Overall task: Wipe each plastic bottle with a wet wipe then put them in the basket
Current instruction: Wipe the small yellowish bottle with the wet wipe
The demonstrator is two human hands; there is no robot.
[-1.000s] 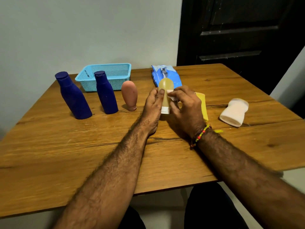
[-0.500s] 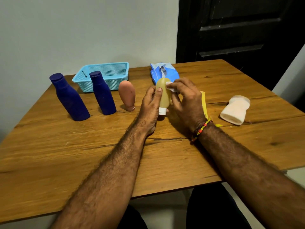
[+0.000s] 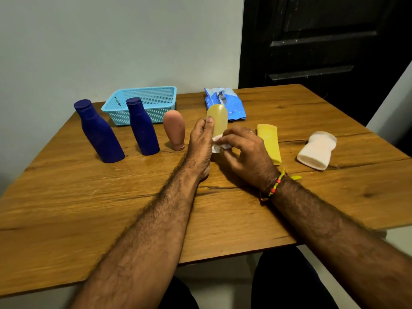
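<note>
My left hand [image 3: 200, 141] holds a small translucent yellow bottle [image 3: 217, 119] upright, cap down, at the table's middle. My right hand [image 3: 243, 150] presses a white wet wipe [image 3: 217, 145] against the bottle's lower part. Two dark blue bottles [image 3: 98, 132] [image 3: 142, 126] and a pinkish-brown bottle [image 3: 174, 129] stand to the left. A yellow bottle [image 3: 269, 141] and a white bottle [image 3: 316, 150] lie on the right. The light blue basket [image 3: 142, 101] sits at the back left, with nothing visible inside it.
A blue wet-wipe pack [image 3: 225, 102] lies behind the held bottle. The wooden table [image 3: 89, 208] ends at a grey wall behind and a dark door [image 3: 323, 41] at the back right.
My right hand has slid the wipe down from the bottle's upper part to near its cap. The yellow bottle lying behind that hand is now uncovered.
</note>
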